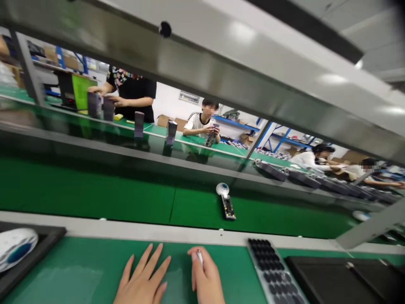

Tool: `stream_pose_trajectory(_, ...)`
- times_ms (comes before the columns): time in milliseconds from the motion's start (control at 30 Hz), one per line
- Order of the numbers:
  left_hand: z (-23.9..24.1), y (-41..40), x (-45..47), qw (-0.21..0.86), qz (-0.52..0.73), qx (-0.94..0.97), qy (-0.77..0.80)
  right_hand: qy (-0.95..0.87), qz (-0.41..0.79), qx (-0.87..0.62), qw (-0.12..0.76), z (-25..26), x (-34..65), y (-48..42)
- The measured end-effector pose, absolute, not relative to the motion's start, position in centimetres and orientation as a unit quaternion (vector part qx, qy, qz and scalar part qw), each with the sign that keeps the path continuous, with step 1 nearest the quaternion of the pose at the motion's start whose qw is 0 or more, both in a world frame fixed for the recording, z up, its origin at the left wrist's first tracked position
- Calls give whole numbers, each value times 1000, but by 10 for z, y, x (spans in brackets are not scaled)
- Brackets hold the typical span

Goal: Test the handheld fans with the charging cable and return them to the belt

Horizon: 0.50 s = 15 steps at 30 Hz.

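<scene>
My left hand lies open with its fingers spread on the green work mat and holds nothing. Beside it, my right hand is closed around a slim, pale, stick-like tool. Only a short end of that tool shows near the thumb, so its kind cannot be made out. A sheet of round black pads lies to the right of my right hand. Beyond both hands, a device with a round white head and an opened dark body rests on the green conveyor belt.
A black tray at the left holds a white piece with a teal oval. Another dark tray is at the right. A metal rail borders the belt. Co-workers sit and stand across the line, near upright grey boxes.
</scene>
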<state>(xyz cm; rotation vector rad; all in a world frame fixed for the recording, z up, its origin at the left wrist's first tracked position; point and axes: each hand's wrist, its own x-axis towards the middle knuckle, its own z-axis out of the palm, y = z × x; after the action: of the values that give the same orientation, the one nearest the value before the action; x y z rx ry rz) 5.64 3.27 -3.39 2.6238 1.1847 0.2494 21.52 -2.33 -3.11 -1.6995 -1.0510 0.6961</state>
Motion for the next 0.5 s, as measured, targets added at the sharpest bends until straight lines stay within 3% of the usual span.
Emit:
stream_pose_trajectory(333, -23, 30, 57, 145, 72, 895, 416, -643, 337, -634, 266, 16, 199, -40)
stream_pose_trajectory(500, -10, 40, 52, 165, 71, 890, 419, -634, 364, -628, 267, 21, 189, -35)
